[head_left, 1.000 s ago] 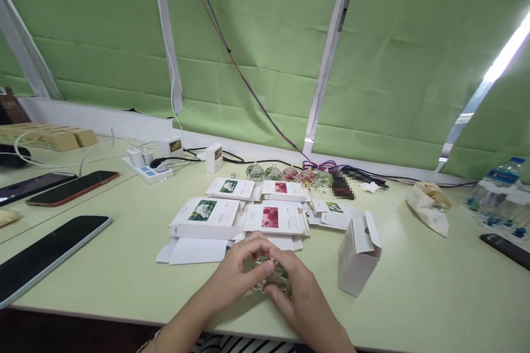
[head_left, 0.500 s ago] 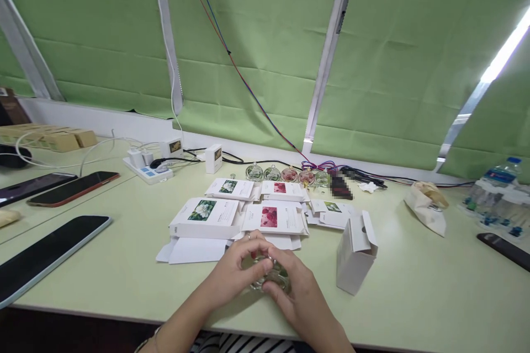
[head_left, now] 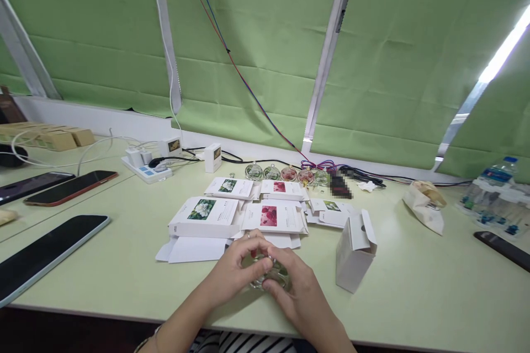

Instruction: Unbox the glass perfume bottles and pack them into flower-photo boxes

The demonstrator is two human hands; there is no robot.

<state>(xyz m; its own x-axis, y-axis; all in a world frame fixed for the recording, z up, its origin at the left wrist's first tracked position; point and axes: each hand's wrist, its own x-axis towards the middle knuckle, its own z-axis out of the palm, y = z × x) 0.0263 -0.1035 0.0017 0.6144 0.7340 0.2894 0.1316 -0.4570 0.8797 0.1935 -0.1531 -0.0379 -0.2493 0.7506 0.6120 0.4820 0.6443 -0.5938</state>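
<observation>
Near the front edge of the table, a round clear glass bottle point(head_left: 278, 277) with a greenish look is held between both hands. My left hand point(head_left: 239, 266) is closed around its left and upper side, thumb across the top. From the right, my right hand point(head_left: 298, 281) grips it, the thumb low on the near side and the fingers at the top. Much of the bottle is covered by the fingers. Beyond the hands lie several flattened white cartons with flower and fruit pictures, among them a carton with a red picture point(head_left: 285, 218).
An upright white box point(head_left: 355, 253) stands to the right. Several round glass bottles point(head_left: 289, 173) line the back, near cables point(head_left: 360, 175). Phones point(head_left: 53, 253) and a power strip point(head_left: 146, 170) are at left. A crumpled bag point(head_left: 424, 207) and a water bottle point(head_left: 501, 171) sit at right.
Both hands keep nearly the same hold on the bottle. The view has shifted very slightly; nothing else visibly differs.
</observation>
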